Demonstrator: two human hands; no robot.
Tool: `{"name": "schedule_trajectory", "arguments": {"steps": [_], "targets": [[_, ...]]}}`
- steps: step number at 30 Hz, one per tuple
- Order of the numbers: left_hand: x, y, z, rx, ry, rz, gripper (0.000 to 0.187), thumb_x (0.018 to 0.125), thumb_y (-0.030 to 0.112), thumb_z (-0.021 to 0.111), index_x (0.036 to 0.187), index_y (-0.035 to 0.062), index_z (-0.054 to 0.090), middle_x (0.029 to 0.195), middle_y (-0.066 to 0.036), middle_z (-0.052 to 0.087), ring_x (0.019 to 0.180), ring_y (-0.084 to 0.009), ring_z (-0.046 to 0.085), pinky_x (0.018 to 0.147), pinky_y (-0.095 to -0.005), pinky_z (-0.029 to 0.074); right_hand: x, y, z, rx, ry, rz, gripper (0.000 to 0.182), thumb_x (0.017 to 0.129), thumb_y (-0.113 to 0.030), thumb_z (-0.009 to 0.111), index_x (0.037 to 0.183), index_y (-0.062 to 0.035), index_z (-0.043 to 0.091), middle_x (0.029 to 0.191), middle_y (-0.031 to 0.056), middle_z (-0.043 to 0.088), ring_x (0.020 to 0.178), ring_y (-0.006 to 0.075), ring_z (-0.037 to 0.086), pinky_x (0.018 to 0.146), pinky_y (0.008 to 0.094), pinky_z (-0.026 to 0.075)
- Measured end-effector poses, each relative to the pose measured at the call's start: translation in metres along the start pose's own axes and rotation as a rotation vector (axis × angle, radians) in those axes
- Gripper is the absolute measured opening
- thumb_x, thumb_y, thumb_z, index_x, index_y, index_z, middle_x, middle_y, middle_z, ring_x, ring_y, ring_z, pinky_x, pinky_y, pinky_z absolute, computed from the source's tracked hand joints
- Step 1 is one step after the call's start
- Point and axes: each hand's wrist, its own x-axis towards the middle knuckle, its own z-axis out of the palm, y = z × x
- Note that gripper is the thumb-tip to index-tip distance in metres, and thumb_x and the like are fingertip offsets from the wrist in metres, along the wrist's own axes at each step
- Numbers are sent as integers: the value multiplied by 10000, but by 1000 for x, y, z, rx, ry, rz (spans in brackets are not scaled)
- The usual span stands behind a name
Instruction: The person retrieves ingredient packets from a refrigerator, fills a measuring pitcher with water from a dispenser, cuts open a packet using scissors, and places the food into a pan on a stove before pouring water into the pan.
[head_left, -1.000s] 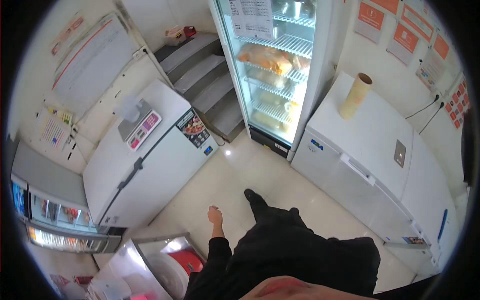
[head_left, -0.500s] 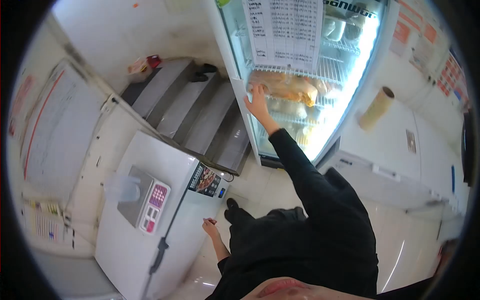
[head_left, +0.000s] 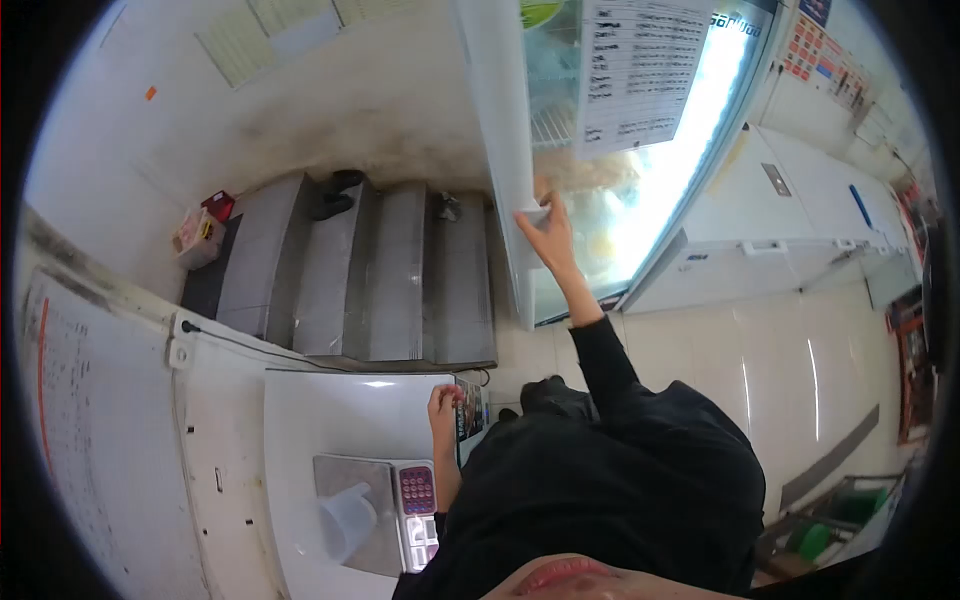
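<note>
My right hand (head_left: 553, 238) reaches out to the tall glass-door fridge (head_left: 505, 120). Its thumb and fingers close around the pale door handle (head_left: 537, 216). Behind the fogged glass, the brownish food (head_left: 590, 175) on the shelves is hard to make out. A printed list (head_left: 640, 75) hangs on the glass. My left hand (head_left: 443, 408) is above the white chest (head_left: 340, 410), near its dark label, with curled fingers; whatever is in them is too small to name. Below it, a clear plastic jug (head_left: 350, 520) lies on the scale (head_left: 375, 490).
Grey steps (head_left: 395, 280) rise on the left, with dark shoes (head_left: 338, 195) and a small box (head_left: 198, 238) on them. White cabinets (head_left: 770, 200) stand right of the fridge. A whiteboard (head_left: 95, 440) is at the far left. Green items (head_left: 825, 530) sit on a rack at lower right.
The view has turned, bringing the steps and scale into different places. My right hand has gone from open fingers by the glass to a grip on the handle. My left hand has risen beside the chest.
</note>
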Motion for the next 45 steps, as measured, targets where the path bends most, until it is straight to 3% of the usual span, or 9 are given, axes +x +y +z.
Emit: {"name": "schedule_trajectory", "arguments": {"steps": [5, 7, 13, 15, 17, 21, 24, 33, 45], "targets": [[97, 45, 54, -31, -231, 23, 151, 966, 96, 432, 956, 34, 570, 853, -50, 605, 775, -134, 592, 721, -262, 463, -66, -35, -88, 140, -216, 274, 293, 941, -323, 515, 1047, -52, 485, 860, 20, 469, 737, 109, 402, 671, 269, 374], [131, 60, 94, 7, -377, 109, 168, 971, 102, 423, 954, 36, 577, 849, -48, 605, 773, -130, 589, 713, -261, 460, -95, -20, -117, 183, -81, 250, 433, 992, -343, 377, 1234, 4, 468, 1106, 97, 537, 977, 169, 486, 896, 298, 391], [174, 148, 252, 361, -637, 546, 202, 956, 126, 436, 915, 7, 594, 872, -100, 615, 879, -220, 573, 833, -326, 442, -214, 103, -226, -464, 269, 282, 357, 1007, -315, 365, 1121, -5, 501, 929, 85, 552, 900, 221, 510, 833, 353, 426], [192, 171, 308, 502, -638, 883, 201, 929, 156, 468, 941, 11, 606, 904, -127, 613, 987, -290, 540, 916, -381, 402, -198, 99, -255, 859, 174, 244, 417, 1007, -369, 348, 1147, -22, 531, 974, 71, 570, 909, 173, 515, 858, 306, 428], [214, 180, 373, 568, -549, 1107, 219, 910, 176, 481, 984, 11, 606, 969, -159, 601, 1043, -336, 517, 951, -422, 382, -186, 66, -285, 1257, 278, 267, 476, 1006, -430, 307, 1143, -36, 535, 911, 54, 553, 837, 149, 509, 802, 282, 429], [279, 165, 500, 738, -167, 1322, 283, 885, 206, 498, 1041, -13, 583, 1016, -197, 589, 1076, -358, 512, 976, -446, 373, -199, 27, -336, 460, 502, 322, 630, 988, -552, 162, 1159, -34, 478, 757, 61, 535, 688, 158, 495, 670, 274, 422], [347, 144, 568, 1252, -252, 960, 319, 872, 249, 508, 1069, 11, 591, 1012, -172, 602, 1018, -331, 553, 923, -448, 417, -208, 13, -377, 163, 601, 224, 609, 988, -529, 216, 1251, -23, 431, 978, 133, 566, 899, 208, 549, 837, 339, 440], [391, 160, 592, 1442, -88, 918, 428, 836, 391, 556, 1086, 46, 605, 1067, -197, 614, 955, -290, 614, 832, -444, 486, -200, 1, -399, -44, 1156, 215, 709, 906, -503, 458, 1356, 35, 352, 1374, 219, 388, 1228, 292, 455, 991, 392, 424], [425, 139, 529, 1002, -182, 1046, 232, 845, 152, 628, 1018, 3, 587, 902, -196, 594, 832, -361, 578, 745, -457, 471, -199, 34, -457, -39, 1391, 231, 536, 917, -424, 447, 1225, 12, 397, 1175, 185, 425, 1059, 267, 474, 884, 381, 429]]}}
